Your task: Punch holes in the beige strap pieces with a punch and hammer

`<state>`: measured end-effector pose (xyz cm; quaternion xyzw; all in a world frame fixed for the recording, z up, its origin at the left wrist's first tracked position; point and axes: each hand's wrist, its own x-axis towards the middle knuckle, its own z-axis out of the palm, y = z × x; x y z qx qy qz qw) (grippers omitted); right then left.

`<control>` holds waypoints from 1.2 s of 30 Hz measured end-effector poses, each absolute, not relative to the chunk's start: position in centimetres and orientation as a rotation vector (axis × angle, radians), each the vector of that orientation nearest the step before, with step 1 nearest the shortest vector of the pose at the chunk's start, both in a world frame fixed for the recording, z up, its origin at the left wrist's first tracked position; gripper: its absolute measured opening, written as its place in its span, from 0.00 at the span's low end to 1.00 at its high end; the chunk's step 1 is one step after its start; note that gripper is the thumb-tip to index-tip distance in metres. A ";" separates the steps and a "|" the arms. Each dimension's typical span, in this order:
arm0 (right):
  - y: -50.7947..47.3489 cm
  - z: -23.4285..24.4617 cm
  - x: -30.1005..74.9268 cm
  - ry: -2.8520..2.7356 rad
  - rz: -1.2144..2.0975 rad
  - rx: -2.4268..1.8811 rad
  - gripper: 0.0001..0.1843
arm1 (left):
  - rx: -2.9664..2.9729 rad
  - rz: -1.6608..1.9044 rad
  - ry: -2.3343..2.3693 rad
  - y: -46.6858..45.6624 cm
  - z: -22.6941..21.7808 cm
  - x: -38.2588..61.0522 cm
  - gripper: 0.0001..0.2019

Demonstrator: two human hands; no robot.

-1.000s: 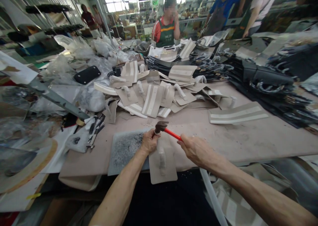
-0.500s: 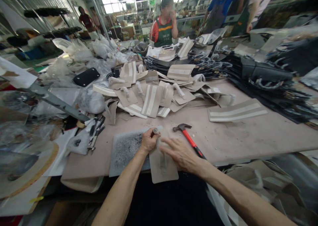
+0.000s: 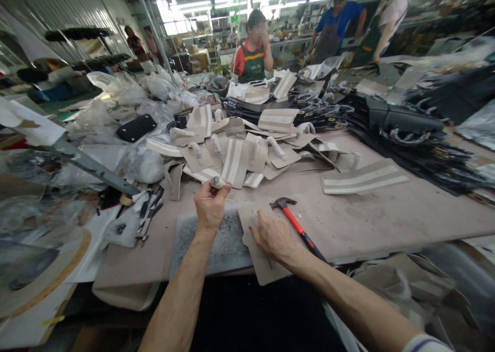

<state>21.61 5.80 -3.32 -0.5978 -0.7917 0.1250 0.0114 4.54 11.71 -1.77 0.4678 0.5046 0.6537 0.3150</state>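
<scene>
Left hand (image 3: 211, 205) is closed around something small, while the right hand (image 3: 275, 237) is half curled and touches a beige piece; whether it pinches this piece, I cannot tell. Beneath everything is the wide counter (image 3: 371, 218). Taking the right hand as the clock's centre, dark bags (image 3: 402, 120) are stacked far away between one and two o'clock. At eleven o'clock lies a loose pile of beige panels (image 3: 235, 158), and at nine o'clock a grey, worn board (image 3: 232, 246). The beige piece (image 3: 266, 272) lies under the right hand, its near end at six o'clock. At two o'clock, just beside, rests a red-handled hammer (image 3: 296, 220). Smallest is the pale cylinder (image 3: 217, 182) inside the left hand, at ten o'clock, its grey round end visible.
</scene>
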 end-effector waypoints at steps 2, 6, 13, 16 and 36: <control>5.7 -3.5 21.4 -2.356 0.461 -1.921 0.16 | 1.247 1.576 1.371 11.2 -3.3 5.3 0.12; 4.7 -4.8 20.7 -2.277 0.558 -1.936 0.14 | 1.188 1.383 1.379 10.3 -8.7 6.7 0.11; 3.9 -6.6 20.3 -2.189 0.758 -1.818 0.24 | 1.195 1.285 1.339 10.1 -12.6 6.7 0.12; 3.5 -7.7 20.9 -2.082 0.888 -1.701 0.28 | 1.179 1.276 1.314 10.1 -13.0 6.6 0.14; 3.9 -12.3 34.4 -2.086 0.439 -2.213 0.09 | 1.352 1.161 1.399 10.0 -13.1 6.9 0.10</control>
